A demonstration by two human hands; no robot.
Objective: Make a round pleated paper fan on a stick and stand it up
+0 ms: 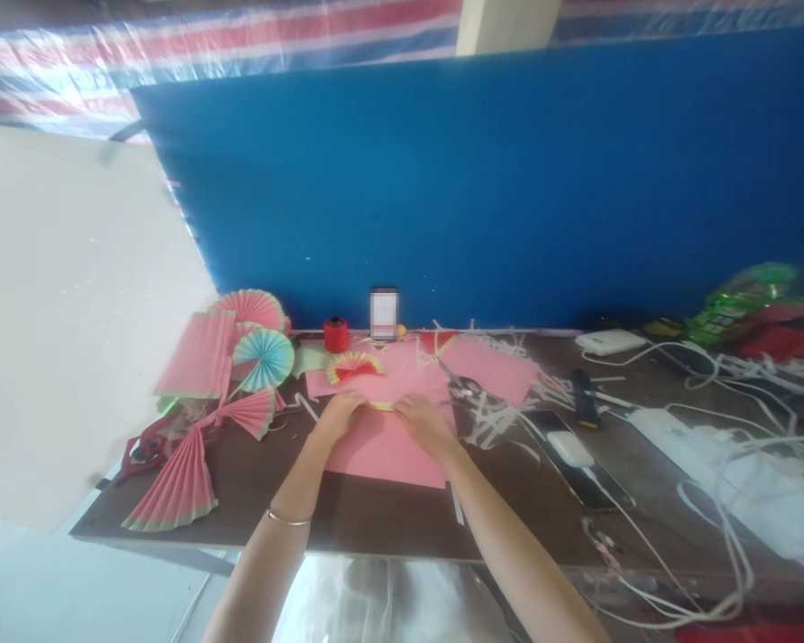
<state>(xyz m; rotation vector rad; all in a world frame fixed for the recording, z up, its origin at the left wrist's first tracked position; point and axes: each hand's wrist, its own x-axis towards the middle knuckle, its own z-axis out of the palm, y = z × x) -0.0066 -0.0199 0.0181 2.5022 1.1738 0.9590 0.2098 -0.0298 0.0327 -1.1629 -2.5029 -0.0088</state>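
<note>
My left hand (344, 415) and my right hand (423, 423) rest over pink paper sheets (381, 455) on the desk. Between them runs a narrow yellow paper strip (381, 406), and the fingers of each hand are closed at one of its ends. My fingertips partly hide the strip. Just beyond my hands lies a small pleated paper fan (354, 366) with a yellow edge and a red-pink middle. Scissors (465, 388) are partly visible to the right of my right hand, beside white paper offcuts (499, 418).
Finished pleated fans (251, 415) are gathered at the left. A red round container (336, 335) and an upright phone-like device (384, 313) stand near the blue panel (496, 196). At right lie a dark phone (582, 464), a white power strip (724, 482) and tangled cables.
</note>
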